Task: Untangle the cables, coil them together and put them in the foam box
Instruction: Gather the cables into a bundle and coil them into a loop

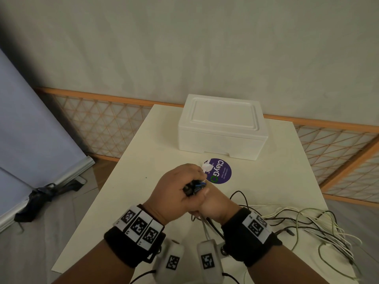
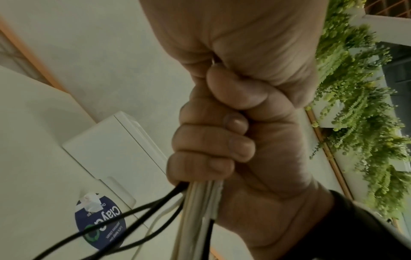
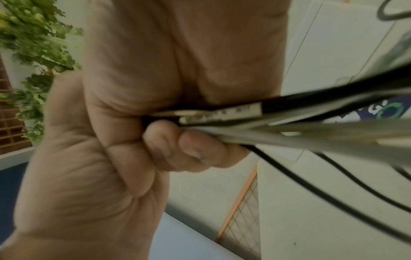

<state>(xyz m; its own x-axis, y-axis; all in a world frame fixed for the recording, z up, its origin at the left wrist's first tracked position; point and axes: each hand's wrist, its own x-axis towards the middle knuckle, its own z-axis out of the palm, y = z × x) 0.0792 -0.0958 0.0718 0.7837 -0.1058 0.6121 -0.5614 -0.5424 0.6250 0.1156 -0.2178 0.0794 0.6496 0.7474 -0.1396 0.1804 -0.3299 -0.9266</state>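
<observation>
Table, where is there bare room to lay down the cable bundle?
The left half of the table is bare, from the near edge up to the foam box. A narrow strip runs between the box and the round purple sticker. Right of both hands, loose cables crowd the surface.

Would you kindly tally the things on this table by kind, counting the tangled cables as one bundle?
Foam box, lid on: 1
Cable bundle, black and white strands: 1
Round purple sticker: 1
White scrap on the sticker's edge: 1
Total: 4
</observation>
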